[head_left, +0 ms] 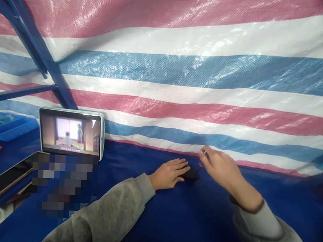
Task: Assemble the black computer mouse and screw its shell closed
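My left hand (167,174) lies low over the table, its fingers stretched over one end of a dark, rounded computer mouse (191,173) and its thumb along the near side. Just right of the mouse, my right hand (218,167) is raised a little, with thumb and fingers closed in a pinch. A small slim tool (201,165) with a red part pokes out below those fingers. Its upper part is mostly hidden in the grip, so its exact kind cannot be made out. The tool's lower end is close to the mouse's right edge; contact is unclear.
A tablet (71,133) playing a video stands at the left. Nearer lies a phone (11,175), beside a blurred-out patch. A blue tray (13,129) sits at the far left. Behind the blue table (173,221) hangs a striped plastic sheet (196,69), with a blue metal frame (36,40) at the left.
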Motion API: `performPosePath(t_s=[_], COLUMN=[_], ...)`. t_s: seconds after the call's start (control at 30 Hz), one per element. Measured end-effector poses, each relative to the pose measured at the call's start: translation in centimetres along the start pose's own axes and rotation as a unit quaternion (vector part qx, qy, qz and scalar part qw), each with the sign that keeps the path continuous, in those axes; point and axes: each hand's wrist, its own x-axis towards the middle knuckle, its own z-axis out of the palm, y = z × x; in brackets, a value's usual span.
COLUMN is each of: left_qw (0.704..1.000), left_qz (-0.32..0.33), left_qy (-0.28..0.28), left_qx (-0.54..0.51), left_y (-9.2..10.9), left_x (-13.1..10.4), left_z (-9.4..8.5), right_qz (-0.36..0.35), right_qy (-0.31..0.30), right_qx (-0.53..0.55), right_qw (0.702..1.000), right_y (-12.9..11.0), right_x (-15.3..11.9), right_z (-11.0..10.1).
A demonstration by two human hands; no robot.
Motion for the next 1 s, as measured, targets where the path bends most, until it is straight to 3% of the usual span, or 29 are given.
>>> performPosePath(t_s=[0.17, 1.0], left_qw=[1.0, 1.0], left_qz=[0.013, 0.004], left_qy=[0.024, 0.028], left_qx=[-0.007, -0.003], left_y=[0.06, 0.42], left_x=[-0.02, -0.02], left_z=[0.16, -0.04], right_qz=[-0.032, -0.032], right_qy=[0.024, 0.012], right_qx=[0.0, 0.018], right_qw=[0.999, 0.999], right_y=[0.38, 0.44], right_x=[0.08, -0.08], right_z=[0.46, 0.38])
